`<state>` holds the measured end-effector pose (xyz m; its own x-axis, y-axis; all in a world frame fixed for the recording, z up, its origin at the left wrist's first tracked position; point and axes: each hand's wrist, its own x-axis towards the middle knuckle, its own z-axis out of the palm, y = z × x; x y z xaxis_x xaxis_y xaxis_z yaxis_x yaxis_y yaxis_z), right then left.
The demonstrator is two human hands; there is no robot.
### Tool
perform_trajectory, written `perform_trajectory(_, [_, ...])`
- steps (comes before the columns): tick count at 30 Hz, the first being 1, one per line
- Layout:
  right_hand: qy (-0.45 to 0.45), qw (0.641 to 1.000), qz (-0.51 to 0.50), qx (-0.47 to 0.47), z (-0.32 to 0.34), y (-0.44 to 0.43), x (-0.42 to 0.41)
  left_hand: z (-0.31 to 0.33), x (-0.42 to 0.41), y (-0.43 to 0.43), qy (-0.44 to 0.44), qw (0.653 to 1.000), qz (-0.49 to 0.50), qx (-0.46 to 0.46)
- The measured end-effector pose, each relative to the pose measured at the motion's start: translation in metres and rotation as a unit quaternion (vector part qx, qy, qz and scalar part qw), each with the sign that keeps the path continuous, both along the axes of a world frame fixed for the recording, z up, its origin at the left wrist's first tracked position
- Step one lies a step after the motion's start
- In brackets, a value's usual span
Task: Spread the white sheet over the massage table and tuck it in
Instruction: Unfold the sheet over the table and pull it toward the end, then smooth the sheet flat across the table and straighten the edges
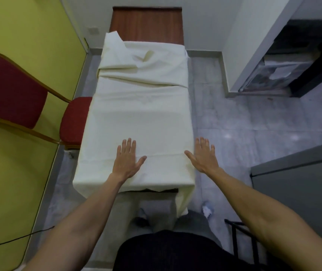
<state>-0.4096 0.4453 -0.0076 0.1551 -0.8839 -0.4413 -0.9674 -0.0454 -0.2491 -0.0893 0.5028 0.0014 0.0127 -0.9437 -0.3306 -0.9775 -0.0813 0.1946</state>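
Dim, soft light; slight blur, warped edges.

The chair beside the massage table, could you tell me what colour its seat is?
Dark red, on a gold-coloured frame; the chair shows in the head view.

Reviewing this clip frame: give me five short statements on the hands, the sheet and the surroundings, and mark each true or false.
1. Both hands lie open and flat, gripping nothing. True: the left hand rests on the white sheet, and the right hand is spread at the sheet's right edge.
2. The sheet lies smooth along its whole length. False: it is bunched into folds at the far end, while the near part is fairly flat.
3. A red chair stands left of the massage table. True.
4. The sheet covers the whole table. False: brown surface shows uncovered at the far end.
5. The wall on the left is blue. False: it is yellow-green.
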Motion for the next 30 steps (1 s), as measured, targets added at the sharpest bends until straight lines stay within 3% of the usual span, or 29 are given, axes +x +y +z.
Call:
perform_trajectory(7, [-0.040, 0.995, 0.087, 0.018, 0.002, -0.063, -0.081, -0.006, -0.096, -0.011, -0.012, 0.993, 0.115, 0.011])
perform_trajectory(15, [-0.063, 0.981, 0.182, -0.018, 0.031, -0.146, -0.148, -0.001, -0.210, -0.024, 0.036, 0.973, 0.228, -0.006])
perform_trajectory(21, [-0.082, 0.962, 0.259, -0.015, 0.040, -0.173, -0.121, -0.002, -0.247, -0.019, 0.041, 0.955, 0.294, -0.009])
perform_trajectory(30, [-0.064, 0.892, 0.446, 0.020, 0.011, -0.165, -0.041, -0.031, -0.277, -0.037, 0.031, 0.909, 0.414, -0.030])
